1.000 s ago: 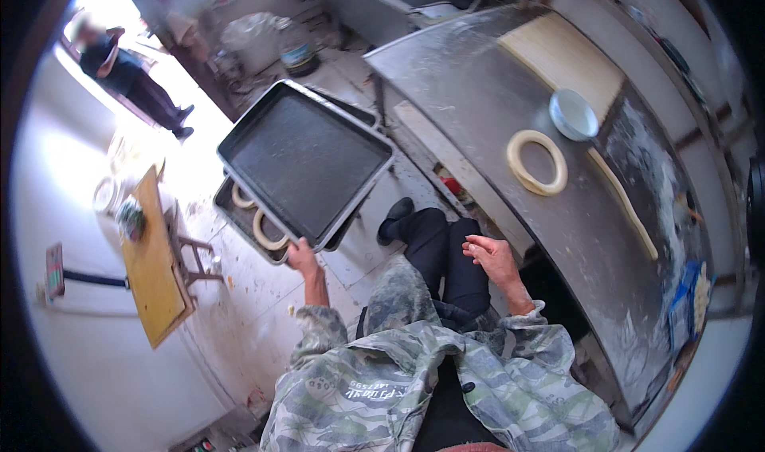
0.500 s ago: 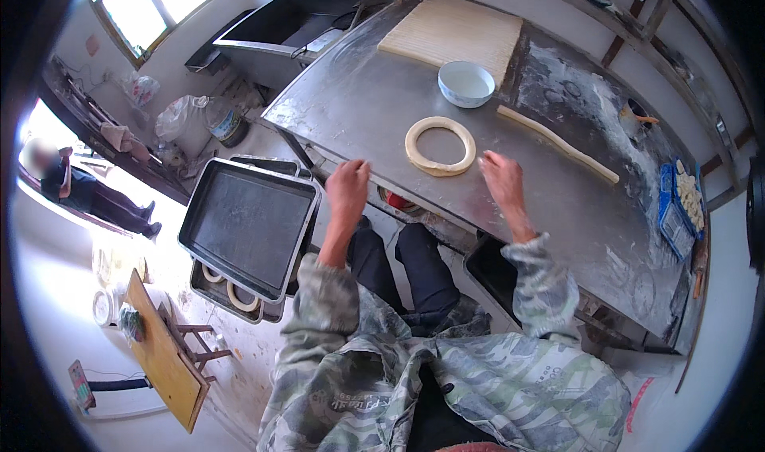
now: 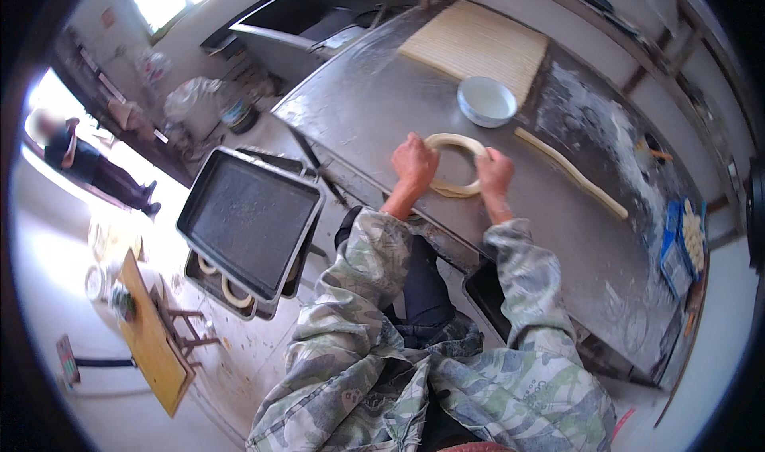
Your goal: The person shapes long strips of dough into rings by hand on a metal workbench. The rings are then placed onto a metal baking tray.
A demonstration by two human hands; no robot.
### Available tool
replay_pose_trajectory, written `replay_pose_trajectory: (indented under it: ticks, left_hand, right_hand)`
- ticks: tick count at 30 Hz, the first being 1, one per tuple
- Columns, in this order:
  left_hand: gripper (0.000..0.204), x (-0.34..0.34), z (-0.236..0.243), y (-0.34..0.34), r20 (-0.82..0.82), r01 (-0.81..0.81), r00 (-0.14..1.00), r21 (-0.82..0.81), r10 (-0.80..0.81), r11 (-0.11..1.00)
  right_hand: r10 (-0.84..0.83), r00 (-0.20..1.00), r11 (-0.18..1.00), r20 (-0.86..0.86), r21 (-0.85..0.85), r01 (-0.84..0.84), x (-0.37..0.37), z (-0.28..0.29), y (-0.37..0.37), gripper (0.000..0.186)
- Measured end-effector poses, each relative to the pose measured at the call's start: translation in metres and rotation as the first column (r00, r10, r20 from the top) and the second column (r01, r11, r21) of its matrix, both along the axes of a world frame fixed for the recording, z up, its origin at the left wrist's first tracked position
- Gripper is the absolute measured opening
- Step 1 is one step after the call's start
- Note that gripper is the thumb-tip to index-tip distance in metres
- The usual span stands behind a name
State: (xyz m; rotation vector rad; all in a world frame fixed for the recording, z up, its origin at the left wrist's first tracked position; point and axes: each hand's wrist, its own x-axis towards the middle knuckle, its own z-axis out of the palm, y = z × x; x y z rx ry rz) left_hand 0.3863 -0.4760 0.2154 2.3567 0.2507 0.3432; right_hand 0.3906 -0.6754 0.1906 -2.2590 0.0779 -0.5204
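Observation:
A pale dough ring (image 3: 453, 140) lies on the metal worktable (image 3: 358, 105) in front of me. My left hand (image 3: 415, 165) is closed on the ring's left side, its fingers curled over the dough. On the opposite side, my right hand (image 3: 495, 174) grips it with thumb and fingers together. Whether the ring is lifted off the metal, I cannot tell. To the right of it a single long dough strip (image 3: 572, 171) stretches slantwise across the table. A pale blue bowl (image 3: 487, 101) stands just beyond the ring, beside a slab of dough cut into strips (image 3: 478, 41).
Left of the table, a dark baking tray (image 3: 247, 221) rests on another tray holding dough rings (image 3: 237, 294). Flour (image 3: 629, 161) dusts the table's right part, near a blue package (image 3: 677, 249). A yellow wooden bench (image 3: 155, 340) and a person (image 3: 88, 161) are farther left.
Both hands have come in from either side and taken hold of the dough ring. Before, they were raised apart from it. My view has shifted slightly.

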Motion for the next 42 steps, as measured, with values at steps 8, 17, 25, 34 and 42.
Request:
replay_pose_trajectory:
  ticks: [8, 17, 25, 34, 42]
  left_hand:
    - [0.027, -0.071, -0.005, 0.087, -0.017, -0.009, 0.959, -1.0, -0.284, 0.029]
    - [0.034, -0.188, -0.035, 0.286, 0.005, -0.003, 0.987, -0.999, 0.162, 0.048]
    - [0.037, -0.187, -0.148, 0.389, -0.213, -0.499, 0.863, -0.205, 0.459, 0.842]
    - [0.039, -0.154, -0.184, 0.358, -0.06, -0.213, 0.972, 0.172, 0.226, 0.962]
    - [0.056, -0.124, -0.175, 0.339, -0.312, -0.15, 0.927, 0.2, 0.208, 0.968]
  right_hand:
    - [0.593, 0.763, 0.282, -0.259, 0.954, 0.104, -0.051, 0.058, 0.059, 0.031]
    - [0.873, 0.435, 0.24, -0.218, 0.971, 0.006, -0.067, 0.016, 0.295, 0.04]
    - [0.812, 0.494, 0.584, -0.312, 0.41, -0.7, -0.036, -0.044, 0.378, 0.027]
    - [0.728, 0.404, 0.682, -0.554, 0.52, -0.514, -0.123, -0.071, 0.241, 0.035]
    - [0.702, 0.397, 0.709, -0.591, 0.631, -0.315, -0.146, -0.059, 0.191, 0.039]
